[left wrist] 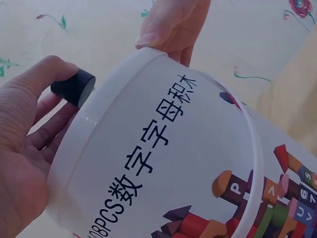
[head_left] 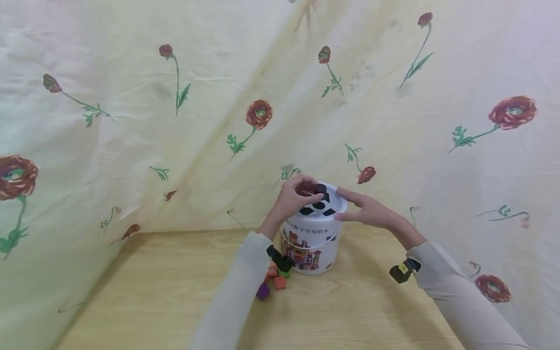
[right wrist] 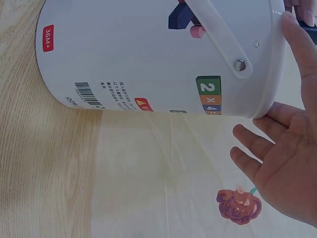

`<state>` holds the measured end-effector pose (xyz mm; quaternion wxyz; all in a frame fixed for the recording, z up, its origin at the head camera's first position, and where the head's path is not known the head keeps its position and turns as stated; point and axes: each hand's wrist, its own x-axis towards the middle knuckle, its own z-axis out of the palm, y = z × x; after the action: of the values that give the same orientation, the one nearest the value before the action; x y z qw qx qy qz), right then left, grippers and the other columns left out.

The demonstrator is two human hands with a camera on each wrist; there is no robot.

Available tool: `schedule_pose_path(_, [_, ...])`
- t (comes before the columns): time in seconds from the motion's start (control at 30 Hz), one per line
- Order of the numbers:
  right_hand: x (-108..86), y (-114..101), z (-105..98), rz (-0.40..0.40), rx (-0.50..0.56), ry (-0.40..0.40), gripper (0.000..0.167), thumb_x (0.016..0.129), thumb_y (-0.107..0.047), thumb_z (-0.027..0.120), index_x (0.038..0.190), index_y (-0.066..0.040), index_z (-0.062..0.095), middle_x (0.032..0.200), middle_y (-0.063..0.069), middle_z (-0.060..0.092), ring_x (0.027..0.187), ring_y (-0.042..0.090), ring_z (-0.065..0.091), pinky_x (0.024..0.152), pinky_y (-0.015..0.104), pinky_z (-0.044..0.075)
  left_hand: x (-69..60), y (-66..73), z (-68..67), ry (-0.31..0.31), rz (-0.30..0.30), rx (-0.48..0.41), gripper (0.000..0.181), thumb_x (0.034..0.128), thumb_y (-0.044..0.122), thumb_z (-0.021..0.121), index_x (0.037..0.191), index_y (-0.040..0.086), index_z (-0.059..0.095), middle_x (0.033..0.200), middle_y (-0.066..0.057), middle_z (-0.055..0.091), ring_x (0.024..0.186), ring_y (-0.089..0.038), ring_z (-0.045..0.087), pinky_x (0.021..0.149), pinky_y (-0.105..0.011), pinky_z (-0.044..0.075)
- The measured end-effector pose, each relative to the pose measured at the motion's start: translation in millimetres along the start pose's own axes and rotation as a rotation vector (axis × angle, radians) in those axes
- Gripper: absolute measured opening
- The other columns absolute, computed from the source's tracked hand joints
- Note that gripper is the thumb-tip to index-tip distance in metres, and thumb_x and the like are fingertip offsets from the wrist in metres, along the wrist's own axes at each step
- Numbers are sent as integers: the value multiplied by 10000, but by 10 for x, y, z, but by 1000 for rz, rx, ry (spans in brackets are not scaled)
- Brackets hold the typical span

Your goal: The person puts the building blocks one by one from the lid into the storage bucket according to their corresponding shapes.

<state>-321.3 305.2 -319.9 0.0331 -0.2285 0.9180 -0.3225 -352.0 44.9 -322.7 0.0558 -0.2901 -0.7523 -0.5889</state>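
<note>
A white bucket (head_left: 311, 248) with printed block pictures and a wire-like handle stands upright on the table. Its white lid (head_left: 334, 198) has several black shapes on top. My left hand (head_left: 292, 198) pinches a dark cylindrical block (left wrist: 74, 87) between thumb and fingers, just above the lid. Whether the block touches the lid, I cannot tell. On the bucket's right side, my right hand (head_left: 369, 210) rests against the rim with thumb and fingers spread. In the right wrist view, two of its fingers (right wrist: 252, 144) extend free of the bucket.
Several small blocks lie at the bucket's front left, among them a purple block (head_left: 263, 291), a red block (head_left: 280, 283) and a green block (head_left: 285, 273). A flowered cloth (head_left: 197, 146) hangs behind the wooden table (head_left: 175, 291).
</note>
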Motion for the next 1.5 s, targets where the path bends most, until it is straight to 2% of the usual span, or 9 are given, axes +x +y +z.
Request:
schedule_pose_path(0.3, [9, 20, 12, -5, 4, 11, 895, 932, -422, 721, 1616, -88, 250, 1668, 197, 260, 1535, 456, 219, 1179, 693, 215, 39, -61, -104, -83, -74, -16, 317, 910, 226, 780, 1191, 121, 678, 1159, -73, 710, 1056, -170, 678, 940, -295, 565])
schedule_pose_path(0.8, [1, 22, 18, 0, 24, 9, 899, 929, -418, 726, 1620, -101, 246, 1673, 187, 254, 1539, 453, 211, 1178, 697, 213, 69, -46, -75, -68, -154, 7, 326, 886, 222, 805, 1179, 132, 695, 1146, -61, 726, 1044, -169, 679, 964, -332, 551])
schedule_pose_path(1.1, [-4, 29, 26, -5, 21, 4, 899, 936, -409, 721, 1618, -80, 237, 1675, 189, 247, 1542, 448, 208, 1185, 688, 212, 83, -57, -12, -80, -172, 81, 301, 865, 227, 827, 1131, 139, 717, 1097, -35, 738, 997, -151, 684, 950, -323, 549])
schedule_pose_path(1.5, [-3, 29, 33, -4, 28, 8, 895, 936, -415, 718, 1621, -96, 238, 1677, 183, 247, 1543, 450, 203, 1178, 700, 212, 85, -20, -9, -85, -192, 114, 308, 850, 189, 838, 1118, 95, 717, 1087, -69, 741, 982, -174, 690, 949, -340, 553])
